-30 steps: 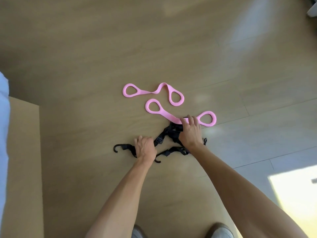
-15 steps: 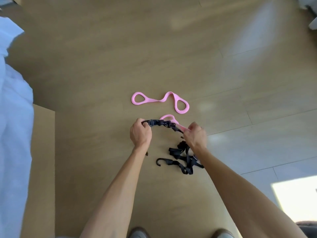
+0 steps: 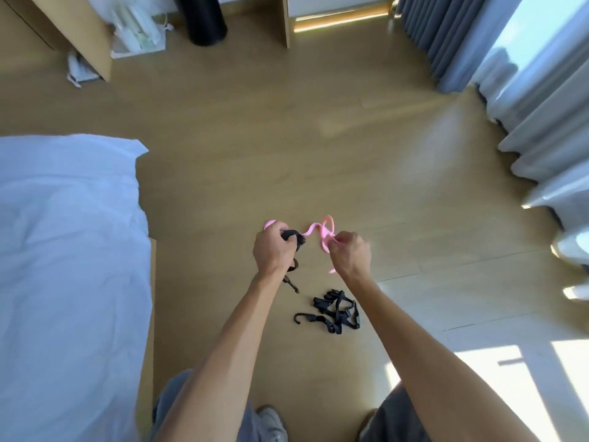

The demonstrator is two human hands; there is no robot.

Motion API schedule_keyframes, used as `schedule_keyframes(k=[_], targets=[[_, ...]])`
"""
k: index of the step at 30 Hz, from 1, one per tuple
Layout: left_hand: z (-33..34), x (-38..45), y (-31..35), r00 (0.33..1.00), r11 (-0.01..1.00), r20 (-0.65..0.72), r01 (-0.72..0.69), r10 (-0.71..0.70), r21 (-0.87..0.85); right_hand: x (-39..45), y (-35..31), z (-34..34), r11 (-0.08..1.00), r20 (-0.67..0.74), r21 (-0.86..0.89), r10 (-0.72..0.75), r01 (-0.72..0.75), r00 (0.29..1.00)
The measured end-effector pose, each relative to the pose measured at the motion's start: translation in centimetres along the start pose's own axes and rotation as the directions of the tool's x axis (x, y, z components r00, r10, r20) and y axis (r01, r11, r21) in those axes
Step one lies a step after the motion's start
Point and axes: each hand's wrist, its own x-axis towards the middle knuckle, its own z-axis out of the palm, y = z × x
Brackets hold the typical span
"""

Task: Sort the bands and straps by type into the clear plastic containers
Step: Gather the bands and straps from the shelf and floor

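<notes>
My left hand (image 3: 273, 250) grips a bunched black strap (image 3: 292, 236), and the strap's loose end with a hook (image 3: 291, 283) dangles below the wrist. My right hand (image 3: 350, 255) pinches a pink band (image 3: 324, 233) lifted off the floor. More pink shows behind both hands and reaches toward my left hand; whether it is the same band or one lying on the floor is hard to tell. Another tangle of black straps with hooks (image 3: 334, 311) lies on the wood floor below my right forearm. No clear plastic container is plainly visible near the hands.
A bed with white sheets (image 3: 63, 250) fills the left side. Wooden furniture (image 3: 79, 30), a black cylinder (image 3: 204, 20) and blurred pale items (image 3: 137, 30) stand at the back. Curtains (image 3: 526, 90) hang on the right. Sunlight falls on the floor (image 3: 510, 393) at lower right.
I have stood up and the view has tilted up to show the room. Both hands rose from the floor, the left with a black strap, the right with a pink band.
</notes>
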Motion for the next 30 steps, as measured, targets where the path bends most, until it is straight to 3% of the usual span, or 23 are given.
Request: schedule_keyframes(k=[3, 7, 12, 21, 30], targets=[[-7.1, -3.2, 5.5, 1.0, 1.0, -0.002, 0.005, -0.005, -0.021, -3.9, -6.6, -5.7, 1.0, -0.013, 0.003, 0.015, -0.015, 1.0], [-16.7, -7.4, 12.5, 1.0, 0.995, 0.016, -0.012, 0.013, -0.096, -9.0, -15.6, -13.2, 0.986, 0.084, 0.129, 0.092, -0.102, 0.992], [-28.8, -12.1, 20.3, 0.996, 0.983, -0.023, -0.086, 0.083, -0.161, -16.2, -26.8, -21.0, 0.977, 0.1, 0.195, 0.062, -0.081, 0.993], [-46.0, -15.1, 30.2, 0.98, 0.971, -0.082, -0.192, 0.182, -0.142, -24.8, -43.3, -29.0, 0.983, -0.076, 0.147, -0.096, 0.106, 0.992], [-56.5, -11.2, 35.2, 0.929, 0.934, -0.192, -0.34, 0.316, -0.106, -25.2, -55.0, -32.2, 0.951, -0.188, 0.112, -0.263, 0.287, 0.946]])
